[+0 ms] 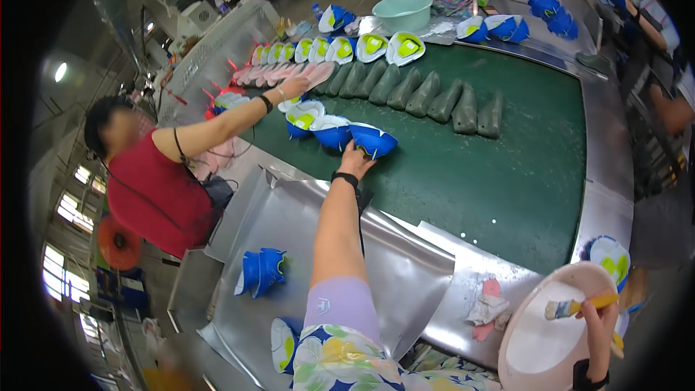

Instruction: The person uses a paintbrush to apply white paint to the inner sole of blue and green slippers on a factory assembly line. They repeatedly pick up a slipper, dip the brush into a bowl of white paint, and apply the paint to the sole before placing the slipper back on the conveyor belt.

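Blue upper [374,139] sits on the green belt [449,181], at the right end of a short line with two more uppers [331,132]. My left hand [356,162] touches its near edge; I cannot tell whether my fingers are closed around it. Well apart from that, my right hand [599,329] is clamped on the yellow handle of a brush [577,308], its bristles over a pale pink bowl [512,333]. Left of the bowl lies a crumpled rag [486,309]. On the metal sheet [311,221] beside my left forearm sit two blue uppers pushed together [262,271], with another upper [283,345] nearer me. Past my left hand, dark lasts [423,94] run in a row across the belt, and pink insoles [316,77] continue it to the left, where a co-worker's hand [293,87] reaches. Behind these stands a row of white-and-yellow uppers [341,51], then a teal basin [402,11].
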The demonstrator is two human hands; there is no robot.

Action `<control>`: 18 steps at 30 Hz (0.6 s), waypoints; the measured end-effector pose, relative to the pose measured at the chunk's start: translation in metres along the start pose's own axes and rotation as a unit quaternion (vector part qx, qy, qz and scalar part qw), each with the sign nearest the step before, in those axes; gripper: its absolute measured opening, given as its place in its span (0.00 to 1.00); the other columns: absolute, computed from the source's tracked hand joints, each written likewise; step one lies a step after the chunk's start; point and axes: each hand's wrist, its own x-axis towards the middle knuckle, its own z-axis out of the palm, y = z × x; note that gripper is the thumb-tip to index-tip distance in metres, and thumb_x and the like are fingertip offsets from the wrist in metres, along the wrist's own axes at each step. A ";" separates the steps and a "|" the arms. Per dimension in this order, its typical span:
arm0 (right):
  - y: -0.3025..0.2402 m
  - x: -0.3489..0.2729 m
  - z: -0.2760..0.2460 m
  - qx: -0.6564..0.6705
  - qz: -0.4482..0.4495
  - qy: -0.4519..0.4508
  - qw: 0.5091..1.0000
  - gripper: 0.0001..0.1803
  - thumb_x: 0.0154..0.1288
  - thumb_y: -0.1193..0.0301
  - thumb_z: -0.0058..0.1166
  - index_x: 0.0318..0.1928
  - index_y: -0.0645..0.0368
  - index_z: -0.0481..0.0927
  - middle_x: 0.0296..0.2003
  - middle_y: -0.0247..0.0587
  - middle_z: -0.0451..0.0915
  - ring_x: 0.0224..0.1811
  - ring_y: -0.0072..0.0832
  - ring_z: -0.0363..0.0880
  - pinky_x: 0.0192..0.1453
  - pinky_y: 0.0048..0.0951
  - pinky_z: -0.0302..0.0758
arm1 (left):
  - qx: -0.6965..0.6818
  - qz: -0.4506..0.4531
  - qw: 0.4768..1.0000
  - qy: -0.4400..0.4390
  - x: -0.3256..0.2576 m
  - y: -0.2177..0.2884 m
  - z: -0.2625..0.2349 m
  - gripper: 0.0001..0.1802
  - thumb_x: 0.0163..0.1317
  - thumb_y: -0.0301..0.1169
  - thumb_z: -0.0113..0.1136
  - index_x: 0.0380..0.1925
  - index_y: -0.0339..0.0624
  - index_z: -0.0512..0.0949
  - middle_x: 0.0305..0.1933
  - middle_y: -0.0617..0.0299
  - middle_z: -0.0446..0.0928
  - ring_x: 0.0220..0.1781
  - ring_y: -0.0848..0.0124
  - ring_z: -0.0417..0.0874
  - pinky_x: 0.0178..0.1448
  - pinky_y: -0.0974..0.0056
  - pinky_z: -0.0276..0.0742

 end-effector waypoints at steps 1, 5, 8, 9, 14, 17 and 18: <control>-0.001 -0.003 0.002 -0.018 0.008 0.016 1.000 0.07 0.64 0.75 0.57 0.39 0.62 0.73 0.34 0.37 0.72 0.30 0.22 0.76 0.33 0.22 0.77 | 0.078 -0.004 0.993 0.089 0.011 -0.007 0.018 0.35 0.69 0.23 0.46 0.74 0.57 0.54 0.64 0.51 0.71 0.62 0.51 0.76 0.65 0.44 0.71; 0.015 0.027 0.002 -0.043 0.001 -0.042 0.998 0.08 0.67 0.71 0.57 0.39 0.60 0.73 0.35 0.36 0.71 0.29 0.21 0.74 0.32 0.22 0.75 | 0.239 0.354 0.854 0.297 0.021 0.029 -0.095 0.32 0.53 0.22 0.61 0.61 0.34 0.71 0.52 0.42 0.80 0.60 0.50 0.79 0.66 0.52 0.71; 0.026 0.017 -0.010 -0.089 -0.006 -0.041 0.995 0.07 0.70 0.70 0.54 0.40 0.59 0.72 0.36 0.34 0.71 0.29 0.18 0.72 0.34 0.19 0.71 | 0.409 0.449 0.706 0.364 -0.015 0.070 -0.079 0.32 0.50 0.23 0.57 0.60 0.31 0.69 0.58 0.33 0.73 0.64 0.38 0.71 0.71 0.48 0.63; 0.029 0.010 -0.012 -0.097 -0.009 -0.024 0.995 0.07 0.71 0.69 0.54 0.40 0.59 0.72 0.36 0.34 0.71 0.29 0.18 0.71 0.34 0.19 0.70 | 0.417 0.432 0.729 0.328 -0.035 0.085 -0.076 0.36 0.51 0.23 0.56 0.64 0.30 0.65 0.65 0.32 0.65 0.70 0.38 0.61 0.75 0.47 0.54; 0.026 -0.003 -0.023 -0.118 -0.038 -0.070 0.990 0.06 0.72 0.70 0.52 0.41 0.60 0.73 0.33 0.33 0.71 0.30 0.18 0.71 0.35 0.20 0.68 | 0.734 0.075 0.563 0.373 -0.215 0.078 -0.245 0.55 0.48 0.64 0.65 0.73 0.50 0.60 0.75 0.39 0.58 0.77 0.42 0.56 0.77 0.43 0.54; 0.031 -0.013 -0.025 -0.049 -0.008 -0.029 0.998 0.05 0.65 0.78 0.55 0.39 0.63 0.73 0.34 0.36 0.72 0.31 0.21 0.76 0.36 0.22 0.76 | 0.707 -0.102 0.621 0.322 -0.300 0.014 -0.266 0.46 0.49 0.60 0.65 0.62 0.39 0.73 0.69 0.40 0.66 0.71 0.45 0.67 0.69 0.45 0.69; 0.029 -0.016 -0.023 -0.027 -0.016 -0.032 0.999 0.05 0.65 0.78 0.55 0.39 0.63 0.72 0.34 0.36 0.72 0.31 0.21 0.76 0.37 0.22 0.75 | 0.744 -0.083 0.592 0.297 -0.318 0.014 -0.259 0.39 0.49 0.55 0.65 0.54 0.38 0.77 0.64 0.42 0.69 0.65 0.46 0.72 0.65 0.45 0.72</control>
